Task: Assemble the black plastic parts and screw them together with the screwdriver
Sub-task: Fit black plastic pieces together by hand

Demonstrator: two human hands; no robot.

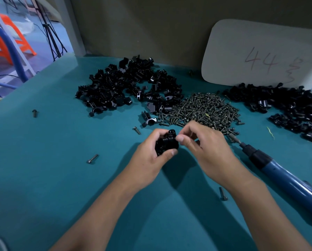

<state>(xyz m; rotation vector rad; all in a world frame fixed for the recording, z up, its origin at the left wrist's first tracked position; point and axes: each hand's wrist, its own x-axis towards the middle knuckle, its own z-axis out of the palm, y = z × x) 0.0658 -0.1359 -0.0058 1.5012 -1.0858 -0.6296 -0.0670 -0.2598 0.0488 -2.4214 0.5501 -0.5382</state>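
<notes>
Black plastic assembly [167, 143] held above the teal table [43, 178], near the middle of the view, clamped in the left hand [152, 153] with fingers curled over the top and thumb pressed along its near lower edge. Small round neck poking up from the top of the assembly, just beside the right hand [200, 140]. Right thumb and forefinger pinched together at that neck; whether on a screw or on the part itself, cannot tell, too small and dark.

Behind the hands, a heap of screws [204, 109], its near edge just behind the right knuckles. Left of it and farther back, a big pile of loose black parts [126, 86]; on the far right, a second black pile [285, 109] running toward the table edge. Blue electric screwdriver [281, 176] lying on the table at the right, bit aimed toward the screw heap, close beside the right wrist, untouched.

Stray screws scattered on the cloth: one far left [34, 113], one left of the left hand [92, 158], one just behind it [136, 130], one between the forearms' right side and the screwdriver [223, 193].

White card [260, 53] marked "44" propped against the brown back wall [151, 24]. Orange plastic stool [10, 42] and blue tubing [8, 48] beyond the table's left edge
</notes>
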